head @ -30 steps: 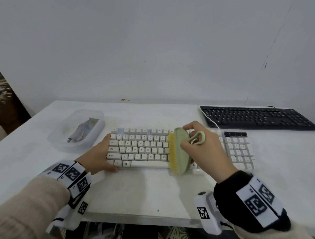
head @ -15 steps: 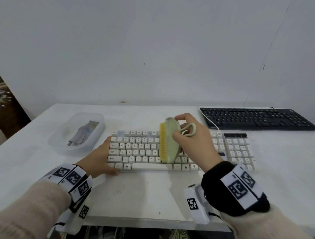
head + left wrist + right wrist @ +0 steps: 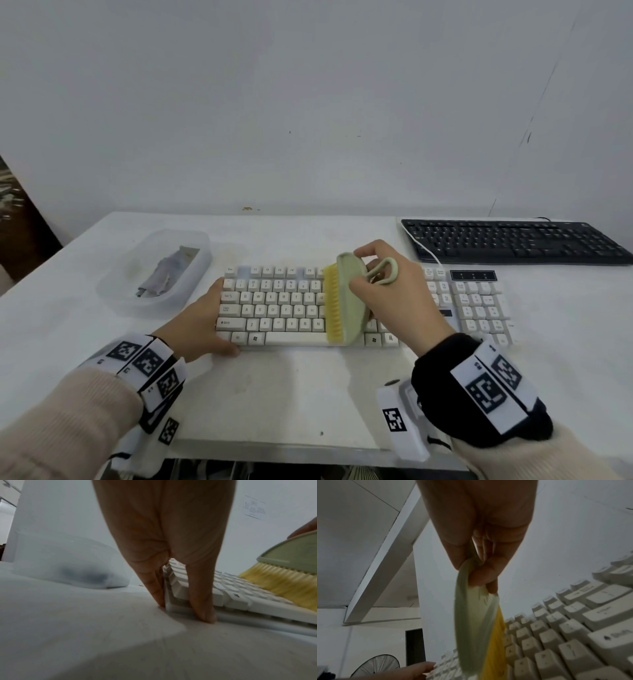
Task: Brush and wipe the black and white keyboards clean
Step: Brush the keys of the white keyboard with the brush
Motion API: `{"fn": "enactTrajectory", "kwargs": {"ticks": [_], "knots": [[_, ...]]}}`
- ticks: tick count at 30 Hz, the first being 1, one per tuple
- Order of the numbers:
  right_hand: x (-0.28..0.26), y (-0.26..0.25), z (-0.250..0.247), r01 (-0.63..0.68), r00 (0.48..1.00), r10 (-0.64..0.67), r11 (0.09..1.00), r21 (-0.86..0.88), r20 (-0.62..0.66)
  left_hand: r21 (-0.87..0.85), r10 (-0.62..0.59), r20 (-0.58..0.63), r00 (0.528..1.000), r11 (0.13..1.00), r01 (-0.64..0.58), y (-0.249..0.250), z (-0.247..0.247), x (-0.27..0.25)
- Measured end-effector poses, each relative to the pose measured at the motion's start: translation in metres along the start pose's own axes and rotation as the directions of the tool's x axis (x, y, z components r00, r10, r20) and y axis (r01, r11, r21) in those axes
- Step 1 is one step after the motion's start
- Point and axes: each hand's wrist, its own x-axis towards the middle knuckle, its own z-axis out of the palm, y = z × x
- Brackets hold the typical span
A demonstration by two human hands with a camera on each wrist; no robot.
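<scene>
A white keyboard (image 3: 281,308) lies in the middle of the table. My right hand (image 3: 394,294) grips a pale green brush (image 3: 349,298) with yellow bristles, tilted on edge over the keys right of centre; the bristles (image 3: 281,582) touch the keycaps (image 3: 556,642). My left hand (image 3: 202,322) holds the keyboard's left end, thumb (image 3: 202,601) at the front edge and fingers (image 3: 152,582) against the side. A black keyboard (image 3: 513,240) sits at the back right, untouched.
A clear plastic tub (image 3: 154,270) with a crumpled grey cloth (image 3: 168,270) stands left of the white keyboard, close to my left hand. A white cable (image 3: 424,250) runs between the two keyboards. The table's front edge (image 3: 274,448) is near my wrists.
The brush swept left across the white keyboard from its right-centre, then came slightly back right and toward the front. My left hand stayed on the keyboard's left end.
</scene>
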Motion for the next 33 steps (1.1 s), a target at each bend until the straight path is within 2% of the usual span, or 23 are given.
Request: {"fn": "enactTrajectory", "kwargs": {"ticks": [3,8,15,21,26,29,33], "knots": [[-0.002,0.0,-0.004,-0.017,0.999,0.019,0.998,-0.054,0.038,0.001,-0.017,0.007,1.0,1.0,0.017,-0.002,-0.001,0.0],[0.003,-0.003,-0.003,0.026,0.996,-0.022,0.999,0.044,-0.081,0.015,-0.027,0.006,1.0,1.0,0.027,-0.001,0.0,0.001],[-0.013,0.01,-0.004,-0.026,0.999,0.026,1.0,-0.008,0.04,0.004,-0.024,0.006,1.0,1.0,0.024,0.0,0.0,0.0],[-0.02,0.014,-0.016,-0.114,0.991,0.105,0.987,0.113,0.085,-0.005,-0.043,0.009,0.999,0.999,0.043,0.0,-0.001,-0.001],[-0.006,0.003,-0.013,-0.01,0.999,0.018,0.977,0.211,-0.039,0.017,-0.048,0.001,0.999,0.999,0.048,0.001,-0.001,-0.002],[0.005,-0.004,-0.004,0.044,0.998,-0.035,0.983,0.179,-0.054,0.018,-0.052,-0.002,0.999,0.998,0.052,0.002,0.0,-0.002],[0.013,-0.009,0.007,0.051,0.998,-0.047,0.989,0.142,-0.033,0.023,-0.04,-0.008,0.999,0.999,0.04,0.002,-0.001,-0.002]]}}
